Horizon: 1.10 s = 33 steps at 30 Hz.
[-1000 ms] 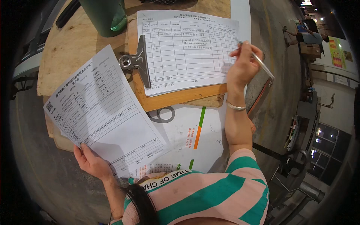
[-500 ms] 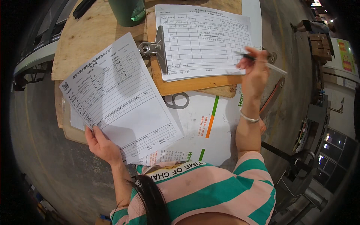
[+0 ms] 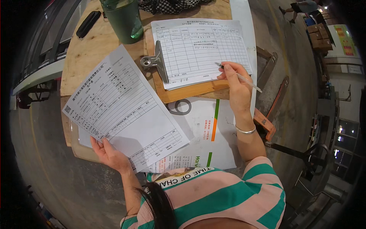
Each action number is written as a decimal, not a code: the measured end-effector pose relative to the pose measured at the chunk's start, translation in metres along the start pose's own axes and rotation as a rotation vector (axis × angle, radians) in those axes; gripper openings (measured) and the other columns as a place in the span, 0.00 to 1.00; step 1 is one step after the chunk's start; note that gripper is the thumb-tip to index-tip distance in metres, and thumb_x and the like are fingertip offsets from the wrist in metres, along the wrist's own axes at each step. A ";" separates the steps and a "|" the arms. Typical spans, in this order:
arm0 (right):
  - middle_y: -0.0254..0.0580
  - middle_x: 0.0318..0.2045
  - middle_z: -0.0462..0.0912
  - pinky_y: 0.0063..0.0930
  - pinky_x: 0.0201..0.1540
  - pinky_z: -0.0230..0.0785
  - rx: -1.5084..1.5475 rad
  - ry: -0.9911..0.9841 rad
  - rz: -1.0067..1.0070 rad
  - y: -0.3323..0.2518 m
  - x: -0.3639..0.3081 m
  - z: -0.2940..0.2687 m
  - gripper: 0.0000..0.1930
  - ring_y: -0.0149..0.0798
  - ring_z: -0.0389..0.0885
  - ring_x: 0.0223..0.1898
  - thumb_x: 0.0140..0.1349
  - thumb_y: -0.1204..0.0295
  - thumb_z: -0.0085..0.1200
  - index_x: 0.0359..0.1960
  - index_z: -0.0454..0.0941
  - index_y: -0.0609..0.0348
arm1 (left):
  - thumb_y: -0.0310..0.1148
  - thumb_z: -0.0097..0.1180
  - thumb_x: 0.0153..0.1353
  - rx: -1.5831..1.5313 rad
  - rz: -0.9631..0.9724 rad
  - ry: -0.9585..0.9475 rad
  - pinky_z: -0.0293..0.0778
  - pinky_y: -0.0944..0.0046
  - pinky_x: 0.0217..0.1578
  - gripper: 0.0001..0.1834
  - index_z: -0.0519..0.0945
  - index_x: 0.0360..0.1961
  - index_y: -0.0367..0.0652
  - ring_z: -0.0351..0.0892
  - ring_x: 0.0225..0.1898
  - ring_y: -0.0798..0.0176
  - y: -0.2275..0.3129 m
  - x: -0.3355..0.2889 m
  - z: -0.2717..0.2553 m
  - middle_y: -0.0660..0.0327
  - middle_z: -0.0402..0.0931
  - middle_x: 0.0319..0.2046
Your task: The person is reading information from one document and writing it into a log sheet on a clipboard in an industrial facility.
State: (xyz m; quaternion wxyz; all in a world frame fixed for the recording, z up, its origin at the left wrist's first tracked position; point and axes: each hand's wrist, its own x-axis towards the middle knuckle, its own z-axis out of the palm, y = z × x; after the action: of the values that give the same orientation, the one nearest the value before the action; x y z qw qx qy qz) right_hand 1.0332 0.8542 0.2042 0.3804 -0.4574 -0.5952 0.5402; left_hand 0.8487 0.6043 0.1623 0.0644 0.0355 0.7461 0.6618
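Note:
My left hand [image 3: 113,155] grips the lower left edge of a printed form sheet [image 3: 126,103], thumb on top and the other fingers partly hidden beneath it. A pen [image 3: 247,81] with a clear barrel and dark grip sits pinched in my right hand [image 3: 237,86]. Its tip is over the lower right part of a ruled form [image 3: 202,55] with some handwritten rows; whether it touches the paper I cannot tell. A metal clip [image 3: 160,63] holds that stack of forms at its left side on a brown clipboard [image 3: 196,91].
A green tumbler [image 3: 124,21] and a black case [image 3: 89,24] stand behind the sheet on the wooden table [image 3: 82,57]. Checkered cloth [image 3: 171,5] lies at the far edge. A white printed sack [image 3: 225,149] lies nearest me. Orange pallet-truck parts [image 3: 265,124] are at right.
My right hand has moved left and a little down with the pen, from beyond the form's right edge to over its lower right part. The left hand still holds the sheet.

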 end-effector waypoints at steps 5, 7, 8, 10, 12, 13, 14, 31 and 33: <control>0.35 0.27 0.74 0.16 0.33 0.64 0.052 -0.086 -0.018 -0.001 -0.012 0.016 0.07 0.25 0.71 0.29 0.56 0.74 0.50 0.33 0.73 0.66 | 0.24 0.34 0.60 -0.017 0.056 -0.088 0.62 0.66 0.49 0.22 0.54 0.55 0.25 0.66 0.48 0.59 -0.009 0.005 -0.004 0.46 0.64 0.48; 0.35 0.24 0.74 0.16 0.31 0.63 0.122 -0.087 -0.025 0.004 -0.012 0.027 0.06 0.25 0.70 0.27 0.55 0.75 0.50 0.30 0.72 0.66 | 0.23 0.34 0.60 0.009 0.052 -0.094 0.62 0.66 0.48 0.21 0.56 0.54 0.25 0.66 0.48 0.59 -0.005 0.003 -0.004 0.46 0.65 0.48; 0.35 0.24 0.74 0.16 0.31 0.63 0.125 -0.093 -0.030 0.002 -0.008 0.031 0.06 0.25 0.70 0.27 0.55 0.75 0.50 0.30 0.72 0.66 | 0.23 0.34 0.60 0.039 0.034 -0.101 0.62 0.66 0.48 0.21 0.57 0.54 0.25 0.67 0.48 0.59 -0.004 0.002 -0.004 0.46 0.65 0.48; 0.35 0.21 0.73 0.17 0.27 0.63 -0.022 -0.150 -0.084 -0.002 0.003 0.039 0.05 0.24 0.69 0.24 0.54 0.75 0.49 0.28 0.71 0.66 | 0.23 0.34 0.60 0.032 0.054 -0.094 0.63 0.66 0.47 0.20 0.59 0.53 0.25 0.67 0.47 0.60 -0.006 0.002 -0.006 0.47 0.66 0.47; 0.34 0.20 0.73 0.18 0.25 0.62 -0.001 -0.153 -0.106 -0.004 0.019 0.050 0.05 0.24 0.68 0.23 0.53 0.75 0.49 0.27 0.70 0.66 | 0.23 0.34 0.60 0.024 0.069 -0.089 0.64 0.67 0.46 0.19 0.60 0.52 0.26 0.68 0.46 0.60 -0.004 0.003 -0.006 0.47 0.67 0.46; 0.34 0.19 0.72 0.18 0.23 0.61 0.019 -0.156 -0.124 -0.004 0.028 0.056 0.05 0.24 0.68 0.21 0.53 0.75 0.49 0.26 0.70 0.66 | 0.24 0.34 0.60 0.026 0.055 -0.101 0.64 0.68 0.45 0.18 0.62 0.51 0.26 0.69 0.45 0.61 0.001 0.001 -0.005 0.48 0.68 0.45; 0.34 0.19 0.72 0.18 0.23 0.61 0.017 -0.164 -0.126 -0.005 0.035 0.061 0.05 0.24 0.68 0.21 0.53 0.75 0.49 0.26 0.70 0.66 | 0.24 0.34 0.60 0.026 0.039 -0.115 0.65 0.68 0.44 0.18 0.63 0.50 0.27 0.69 0.44 0.62 0.004 0.000 -0.004 0.49 0.69 0.44; 0.32 0.15 0.70 0.18 0.20 0.56 -0.045 0.075 -0.241 0.014 0.075 0.067 0.05 0.22 0.63 0.19 0.50 0.76 0.49 0.21 0.68 0.65 | 0.24 0.35 0.61 0.055 0.036 -0.062 0.66 0.70 0.40 0.16 0.65 0.48 0.28 0.71 0.38 0.65 0.005 0.001 -0.003 0.52 0.71 0.40; 0.32 0.15 0.70 0.18 0.20 0.56 -0.041 0.053 -0.222 0.015 0.075 0.068 0.05 0.22 0.63 0.19 0.50 0.76 0.49 0.21 0.68 0.65 | 0.25 0.35 0.61 0.056 0.018 -0.070 0.66 0.71 0.40 0.16 0.65 0.48 0.28 0.71 0.38 0.66 0.006 0.001 -0.002 0.52 0.71 0.40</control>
State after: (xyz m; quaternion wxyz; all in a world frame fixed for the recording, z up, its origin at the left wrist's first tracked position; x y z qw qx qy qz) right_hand 0.9489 0.9053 0.1777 0.4441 -0.4105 -0.6427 0.4703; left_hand 0.8472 0.6029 0.1681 0.0835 0.0673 0.7614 0.6394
